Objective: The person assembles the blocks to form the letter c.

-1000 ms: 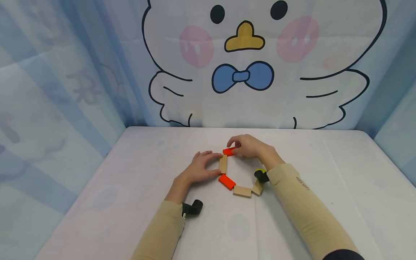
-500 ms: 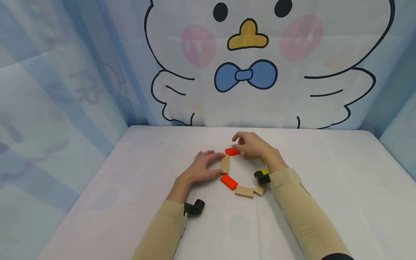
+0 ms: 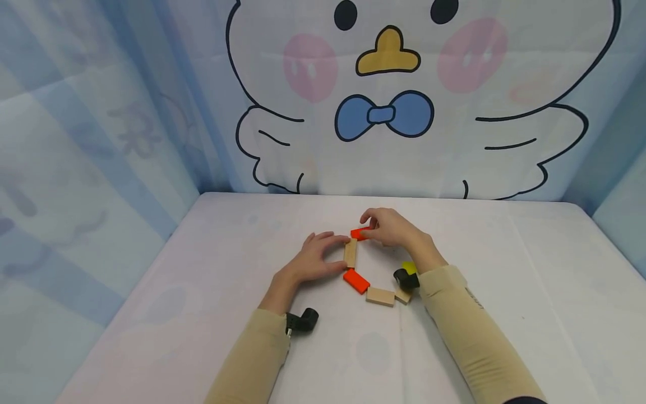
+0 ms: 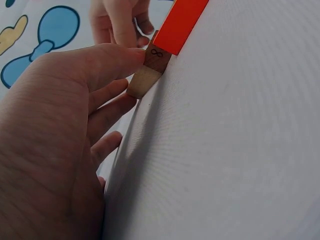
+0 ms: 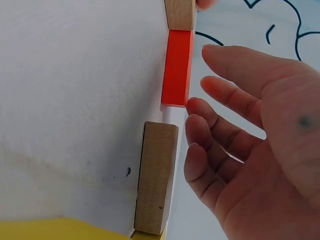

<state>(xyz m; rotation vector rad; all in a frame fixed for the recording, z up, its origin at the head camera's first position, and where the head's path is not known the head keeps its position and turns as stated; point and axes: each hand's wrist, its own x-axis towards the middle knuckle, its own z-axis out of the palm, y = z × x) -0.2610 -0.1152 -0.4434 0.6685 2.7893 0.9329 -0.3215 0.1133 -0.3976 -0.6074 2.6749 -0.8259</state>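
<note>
In the head view, my left hand (image 3: 314,259) holds a plain wooden block (image 3: 350,253), thumb by its near end and index finger by its far end. The left wrist view shows the thumb against that block (image 4: 145,82). Past its far end lies a red block (image 3: 359,233), partly covered by my right hand (image 3: 391,227). In the right wrist view, the loosely bent fingers of the right hand (image 5: 250,130) are beside the red block (image 5: 177,67), one fingertip at its corner; no grip shows. A gap separates it from another wooden block (image 5: 157,177).
The blocks form a ring on the white table (image 3: 202,269). Its near side has a second red block (image 3: 356,280), a wooden block (image 3: 380,297) and another (image 3: 402,295). A yellow block (image 3: 410,267) shows behind the right wrist camera (image 3: 405,279). A printed curtain (image 3: 323,151) hangs behind.
My right thumb and fingers lift slightly off the far red block, then come back down beside it. The left hand stays at its wooden block. The whole view shifts a little.
</note>
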